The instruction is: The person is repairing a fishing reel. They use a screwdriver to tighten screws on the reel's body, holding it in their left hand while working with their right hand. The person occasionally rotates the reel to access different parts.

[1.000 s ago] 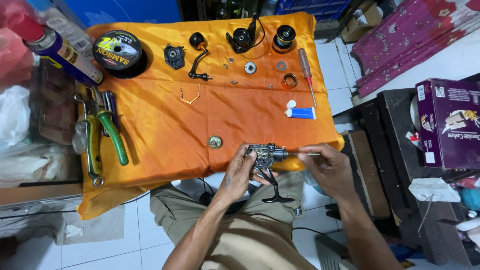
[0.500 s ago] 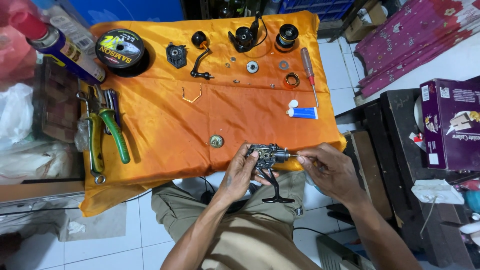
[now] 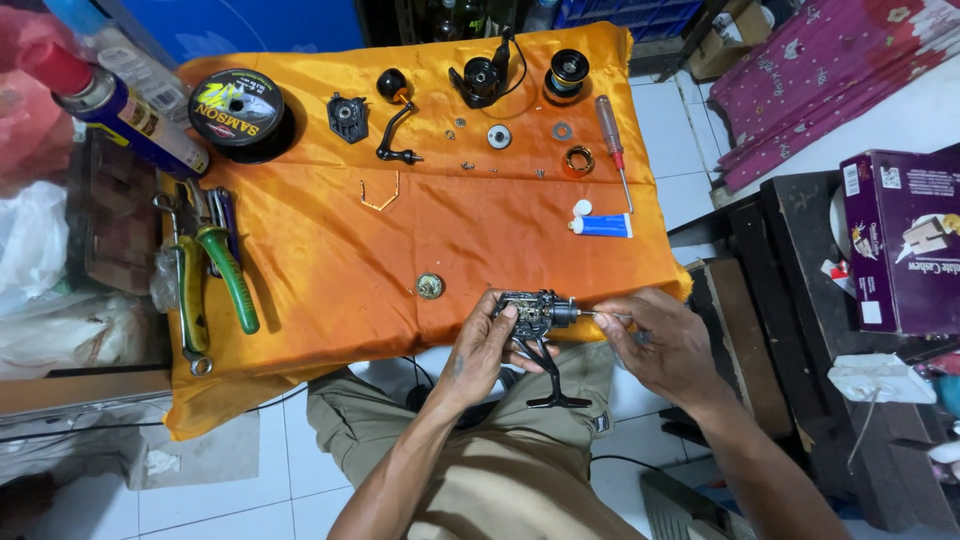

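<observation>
My left hand [image 3: 482, 350] grips a black fishing reel body [image 3: 532, 318] at the front edge of the orange cloth [image 3: 330, 250]; the reel's foot hangs down below it. My right hand [image 3: 662, 345] holds a thin metal tool [image 3: 603, 316] whose tip meets the right side of the reel body. A small round gear [image 3: 430, 286] lies on the cloth just left of my left hand.
On the cloth lie a line spool [image 3: 236, 108], a crank handle [image 3: 396, 120], reel parts [image 3: 484, 78], a spool [image 3: 567, 72], a red-handled screwdriver [image 3: 612, 135], a blue tube [image 3: 602, 224] and green-handled pliers [image 3: 215, 270]. A spray can [image 3: 115, 105] lies at left, a purple box [image 3: 905, 240] at right.
Both hands stay at the reel body; the right hand and its tool have shifted slightly against the reel's right side. Everything on the cloth is unmoved.
</observation>
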